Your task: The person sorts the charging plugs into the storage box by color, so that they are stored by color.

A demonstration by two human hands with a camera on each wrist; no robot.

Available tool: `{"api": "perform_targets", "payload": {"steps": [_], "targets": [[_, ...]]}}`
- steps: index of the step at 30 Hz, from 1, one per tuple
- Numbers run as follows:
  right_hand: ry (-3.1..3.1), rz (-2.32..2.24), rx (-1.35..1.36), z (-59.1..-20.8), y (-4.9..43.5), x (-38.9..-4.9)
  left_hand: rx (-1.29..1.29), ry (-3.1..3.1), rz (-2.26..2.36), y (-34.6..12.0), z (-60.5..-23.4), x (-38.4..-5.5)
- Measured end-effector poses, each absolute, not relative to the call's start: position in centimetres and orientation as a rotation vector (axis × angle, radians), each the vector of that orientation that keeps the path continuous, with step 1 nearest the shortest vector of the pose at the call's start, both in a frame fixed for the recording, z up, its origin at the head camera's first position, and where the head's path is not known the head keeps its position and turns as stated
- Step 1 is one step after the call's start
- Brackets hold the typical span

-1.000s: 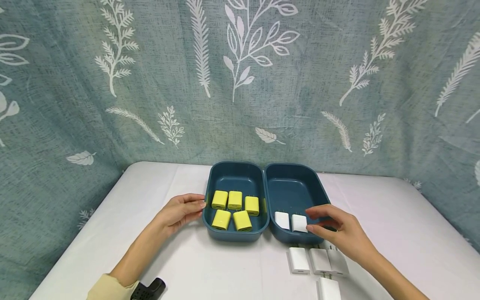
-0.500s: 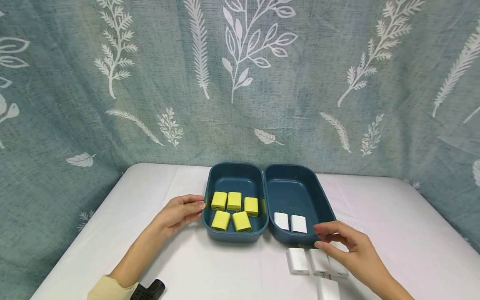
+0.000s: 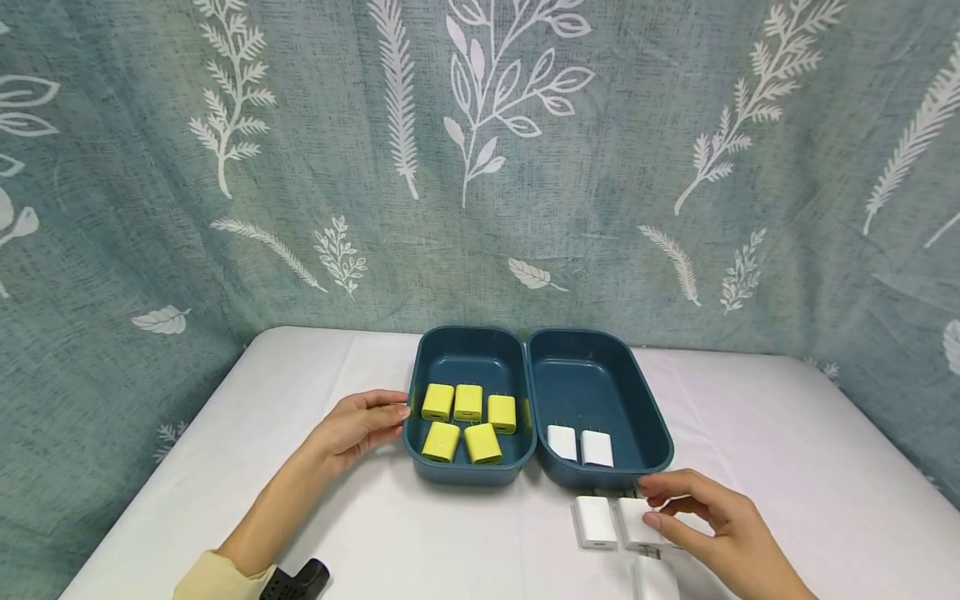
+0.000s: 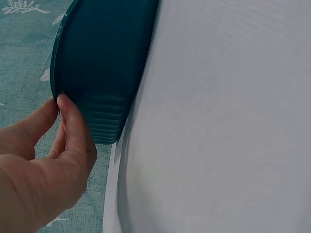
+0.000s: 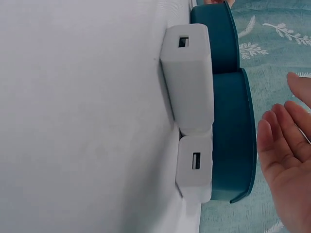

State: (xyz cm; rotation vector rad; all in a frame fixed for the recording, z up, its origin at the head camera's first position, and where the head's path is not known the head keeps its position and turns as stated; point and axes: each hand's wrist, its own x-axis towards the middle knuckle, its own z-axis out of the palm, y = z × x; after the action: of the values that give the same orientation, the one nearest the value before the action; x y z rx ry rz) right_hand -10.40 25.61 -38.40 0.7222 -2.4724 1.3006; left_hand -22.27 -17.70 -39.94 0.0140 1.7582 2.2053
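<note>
While a blue-green cloth point(image 3: 480, 267) with white leaf prints fills the top half of the head view, a white-covered table point(image 3: 450, 542) takes up most of the bottom; mid-frame there are two dark teal tubs side by side, the left tub point(image 3: 471, 474) and the right tub point(image 3: 581, 383). As for hands, the left hand point(image 3: 367, 423) is left of centre, thumb and fingertips pinching the left tub's rim, which the left wrist view shows pretty clearly; the right hand point(image 3: 712, 527) is lower right, thumb and fingers loosely curved and parted with nothing between them, right over some white plugs. Down at the lower left you get a cream sleeve point(image 3: 221, 575) and a black gadget point(image 3: 300, 579) at that wrist; then the small stuff: five yellow plugs point(image 3: 468, 402) sit in the left tub, two white plugs in the right tub point(image 3: 597, 448) lie near its front wall, and more loose white plugs point(image 3: 596, 522) lie on the table just below it, partly hidden by the fingers; slots show on two of those in the right wrist view.
</note>
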Motion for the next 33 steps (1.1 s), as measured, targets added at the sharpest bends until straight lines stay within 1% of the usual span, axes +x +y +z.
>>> {"api": "perform_targets", "payload": {"steps": [7,13,17,21,25,33], "targets": [[-2.514,1.230,0.601,-38.7,26.4,-9.0,0.016,1.753,2.204,-17.7,-39.9,-22.3],[-2.656,1.131,0.380,-39.4,26.8,-7.9,0.025,1.757,2.202,-17.8,-39.7,-22.2],[-2.723,1.113,0.301,-39.9,27.1,-7.5,0.025,1.742,2.209,-17.9,-39.7,-22.1],[-2.776,1.103,0.351,-40.3,27.6,-7.4,0.016,1.719,2.221,-17.9,-39.8,-22.1],[-2.800,1.107,0.478,-40.9,28.2,-7.3,0.017,1.716,2.219,-17.8,-39.8,-22.1],[-2.931,1.133,0.575,-41.7,29.2,-7.8,0.022,1.714,2.214,-17.6,-39.8,-22.2]]}}
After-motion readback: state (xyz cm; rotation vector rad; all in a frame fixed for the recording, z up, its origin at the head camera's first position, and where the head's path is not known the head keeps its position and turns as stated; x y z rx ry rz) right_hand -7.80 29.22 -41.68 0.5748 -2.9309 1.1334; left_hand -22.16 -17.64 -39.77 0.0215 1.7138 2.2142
